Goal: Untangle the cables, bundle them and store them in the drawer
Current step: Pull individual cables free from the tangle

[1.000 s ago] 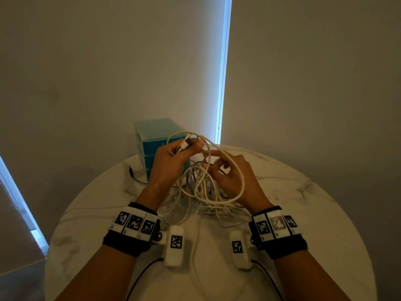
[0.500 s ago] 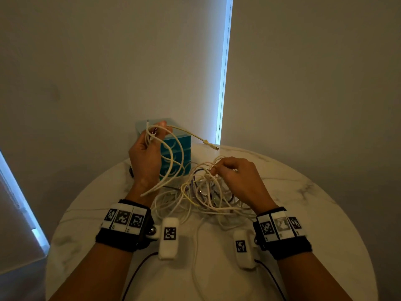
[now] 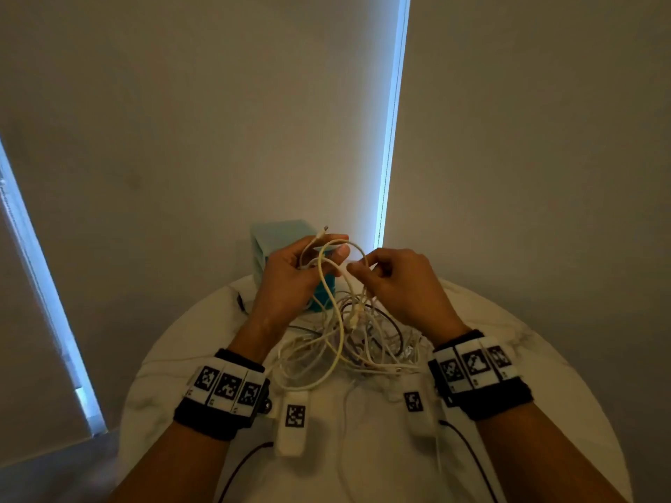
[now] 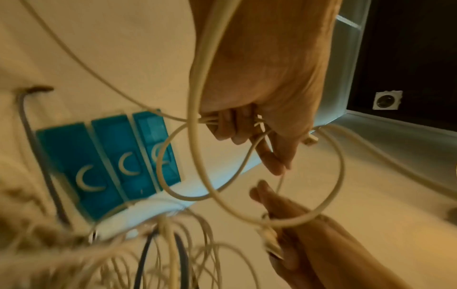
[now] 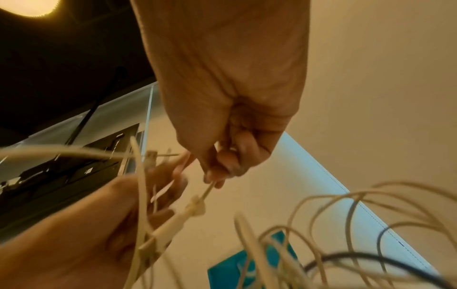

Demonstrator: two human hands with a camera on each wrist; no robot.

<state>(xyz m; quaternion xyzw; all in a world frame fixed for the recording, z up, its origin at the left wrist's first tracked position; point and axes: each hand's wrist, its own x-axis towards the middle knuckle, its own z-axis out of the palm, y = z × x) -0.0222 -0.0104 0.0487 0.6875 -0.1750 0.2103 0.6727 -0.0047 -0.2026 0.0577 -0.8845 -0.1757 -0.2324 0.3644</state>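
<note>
A tangle of white and dark cables (image 3: 374, 343) lies mid-table. My left hand (image 3: 336, 248) is raised in front of the teal drawer unit (image 3: 279, 232) and grips several loops of a cream cable (image 3: 339, 321), whose plug end sticks up above the fingers. In the left wrist view the left hand (image 4: 257, 144) curls round these loops, with the three shut drawers (image 4: 106, 156) behind. My right hand (image 3: 357, 266) meets it and pinches a thin white strand. The right wrist view shows the right hand (image 5: 215, 176) pinching that strand just above a white connector (image 5: 195, 205).
The round white marble table (image 3: 508, 375) stands against a plain wall. A dark cable end (image 3: 239, 301) lies left of the drawer unit. A thin white lead (image 3: 345, 430) trails toward the near table edge between my wrists.
My left hand moved right and slightly down with its cream loops, from beside the drawer unit to meet the right hand. The right hand rose off the tangle, still pinching a strand.
</note>
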